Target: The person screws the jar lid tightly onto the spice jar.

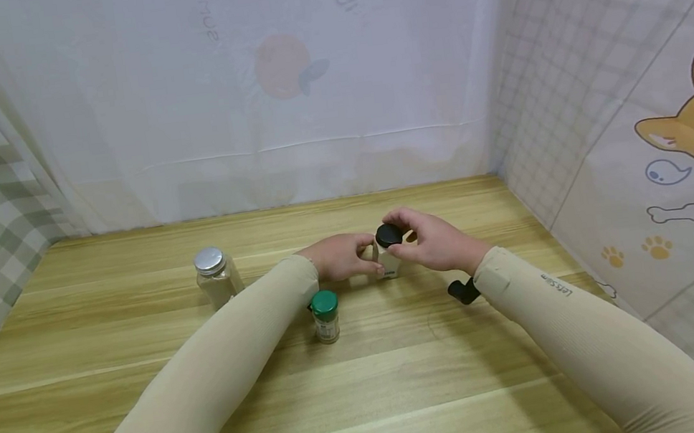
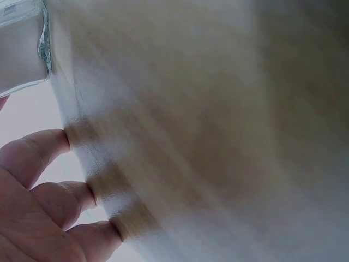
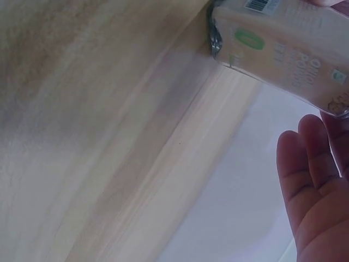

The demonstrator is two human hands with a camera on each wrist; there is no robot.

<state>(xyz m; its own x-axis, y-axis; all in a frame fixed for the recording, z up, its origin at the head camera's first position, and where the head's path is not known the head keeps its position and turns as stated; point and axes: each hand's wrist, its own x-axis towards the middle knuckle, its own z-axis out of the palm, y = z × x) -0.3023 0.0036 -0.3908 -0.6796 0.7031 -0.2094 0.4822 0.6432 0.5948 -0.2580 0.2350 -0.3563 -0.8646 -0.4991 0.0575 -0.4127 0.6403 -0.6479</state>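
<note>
An onion powder jar [image 3: 283, 54], square and clear with pale powder inside, stands at the far middle of the table in the head view. Its black lid [image 1: 388, 234] faces up. My left hand [image 1: 344, 255] holds the body of the jar from the left, thumb and forefinger around it. From the right, my right hand [image 1: 433, 238] grips the lid between thumb and fingers. In the left wrist view, the jar's glass base [image 2: 24, 52] shows at the top left, while my other left fingertips [image 2: 82, 192] touch the table. The right wrist view shows several right fingers loosely extended below the jar.
A silver-capped jar of powder [image 1: 216, 277] stands left of my left forearm. A small green-capped spice bottle [image 1: 325, 316] stands just in front of that forearm. Beside my right sleeve lies a black object [image 1: 462, 292], partly hidden. Curtains hang behind the wooden table [image 1: 393, 384].
</note>
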